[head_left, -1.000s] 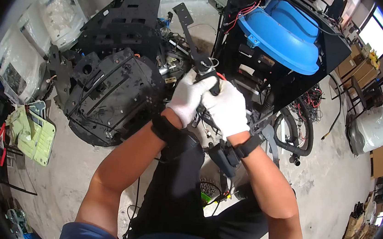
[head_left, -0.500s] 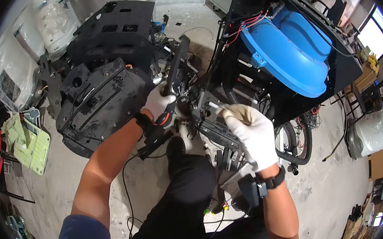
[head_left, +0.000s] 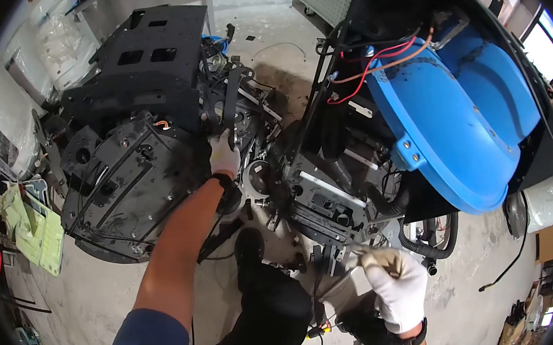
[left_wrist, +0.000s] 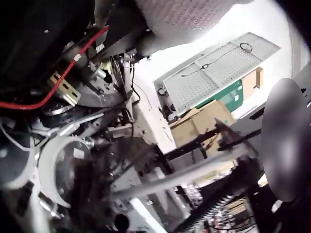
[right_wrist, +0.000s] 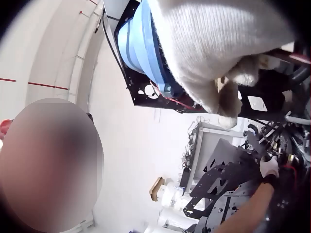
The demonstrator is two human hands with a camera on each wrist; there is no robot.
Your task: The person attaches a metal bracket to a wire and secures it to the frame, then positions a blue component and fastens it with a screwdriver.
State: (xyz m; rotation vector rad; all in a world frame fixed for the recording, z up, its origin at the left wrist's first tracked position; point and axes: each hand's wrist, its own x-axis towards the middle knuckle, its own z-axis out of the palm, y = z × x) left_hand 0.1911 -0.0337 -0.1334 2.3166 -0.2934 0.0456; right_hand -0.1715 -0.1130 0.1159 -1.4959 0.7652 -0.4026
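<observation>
My gloved left hand [head_left: 225, 155] is low between the dark machine parts and grips a long black bracket [head_left: 232, 98], which stands up past the fingers. In the left wrist view only part of this glove [left_wrist: 189, 19] shows, along the top edge. My gloved right hand [head_left: 395, 287] is in front of my right leg, its fingers curled in. A small, thin grey piece [head_left: 357, 249] sticks out from its fingertips, blurred; I cannot tell its kind. From the right wrist the curled glove [right_wrist: 218, 53] hides most of what it pinches.
A big black chassis [head_left: 129, 185] lies on the left. To the right stands a black frame with a blue molded housing [head_left: 448, 122] and loose red wires [head_left: 357, 94]. A corrugated hose [head_left: 425, 250] curves below it. Light green plastic panels [head_left: 35, 229] lie far left.
The hands have parted: the left went left and away with the bracket, then set it lower among the parts. The right came back toward the right leg. The head view shifted right and closer.
</observation>
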